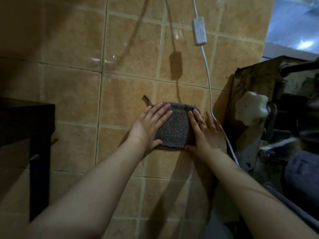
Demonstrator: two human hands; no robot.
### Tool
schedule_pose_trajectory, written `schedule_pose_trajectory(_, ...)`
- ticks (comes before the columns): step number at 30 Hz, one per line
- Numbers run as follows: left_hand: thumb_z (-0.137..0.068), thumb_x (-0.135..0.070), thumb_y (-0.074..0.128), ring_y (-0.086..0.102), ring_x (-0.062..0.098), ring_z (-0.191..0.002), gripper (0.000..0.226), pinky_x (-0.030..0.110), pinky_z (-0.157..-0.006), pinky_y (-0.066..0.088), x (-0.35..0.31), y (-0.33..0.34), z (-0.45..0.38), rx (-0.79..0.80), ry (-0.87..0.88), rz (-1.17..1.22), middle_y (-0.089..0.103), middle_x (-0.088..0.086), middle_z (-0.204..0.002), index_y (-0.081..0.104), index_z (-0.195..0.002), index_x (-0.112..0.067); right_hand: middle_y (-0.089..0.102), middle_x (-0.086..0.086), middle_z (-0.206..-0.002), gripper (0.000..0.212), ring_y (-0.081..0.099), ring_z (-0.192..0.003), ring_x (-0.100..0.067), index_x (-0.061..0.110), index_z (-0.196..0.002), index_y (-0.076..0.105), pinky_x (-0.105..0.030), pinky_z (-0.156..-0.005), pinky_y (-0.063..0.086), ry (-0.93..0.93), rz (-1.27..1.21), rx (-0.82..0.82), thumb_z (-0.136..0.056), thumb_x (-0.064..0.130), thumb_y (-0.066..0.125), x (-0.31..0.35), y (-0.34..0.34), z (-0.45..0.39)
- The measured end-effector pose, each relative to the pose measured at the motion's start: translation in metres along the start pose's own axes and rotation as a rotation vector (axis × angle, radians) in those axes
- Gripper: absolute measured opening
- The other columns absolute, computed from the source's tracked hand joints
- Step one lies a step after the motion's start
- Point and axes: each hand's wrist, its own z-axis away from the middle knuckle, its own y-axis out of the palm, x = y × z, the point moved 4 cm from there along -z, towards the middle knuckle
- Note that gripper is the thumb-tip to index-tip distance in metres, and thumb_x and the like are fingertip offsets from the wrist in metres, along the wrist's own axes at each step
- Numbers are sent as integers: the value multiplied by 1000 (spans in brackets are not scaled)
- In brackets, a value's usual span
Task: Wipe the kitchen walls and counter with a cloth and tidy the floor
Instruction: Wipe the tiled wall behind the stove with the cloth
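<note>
Evidently both hands, left [151,125] and right [205,130], lie flat with straight fingers, pressing the cloth [174,128] between them against the tiles [120,94], likely for even wiping pressure.

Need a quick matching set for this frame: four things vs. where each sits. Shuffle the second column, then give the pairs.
Things
1. cloth
2. switch box
3. white knob
4. dark cabinet

Places
A. at the left edge of the view
B. on the white cord, near the top
C. flat on the tiled wall, under both hands
D. on the grimy appliance at right

Pairs: 1-C, 2-B, 3-D, 4-A. The left hand and right hand press the cloth with straight fingers.
</note>
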Motion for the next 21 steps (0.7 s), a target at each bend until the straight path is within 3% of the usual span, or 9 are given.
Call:
schedule_pose_trajectory(6, -88, -67, 28, -26, 25, -140, 97, 40, -116, -6, -7, 9, 11, 2, -6, -7, -45, 5, -137, -41, -128, -11, -1, 6, -159, 108, 4, -146, -27, 27, -150, -5, -36, -116, 8, 13, 50, -5, -73, 59, 64, 7, 10, 12)
schedule_pose_trajectory(10, -88, -68, 27, -25, 25, -141, 98, 39, -116, -5, -8, 15, 19, 14, -23, -34, -35, 5, -150, -41, -127, -10, 14, -1, -158, 111, 16, -143, -33, 22, -151, 9, -43, -114, 17, 16, 70, 15, -66, 56, 72, 16, 14, 15)
schedule_pose_trajectory(16, -87, -68, 32, -24, 24, -141, 100, 37, -116, -2, 9, 23, 32, 43, -43, -45, -32, 4, -151, -40, -127, -11, -11, 2, -159, 106, -11, -145, -27, 22, -149, -12, -36, -116, -2, -17, -13, 100, -80, 53, 62, 43, 12, 15)
schedule_pose_trajectory(21, -87, -68, 32, -23, 24, -142, 101, 38, -116, -4, 36, 41, 57, 75, -82, -79, -32, 5, -151, -40, -128, -10, -6, 6, -159, 105, -8, -146, -24, 26, -150, -6, -35, -117, 6, -55, -57, 74, -77, 58, 62, 78, 11, 11)
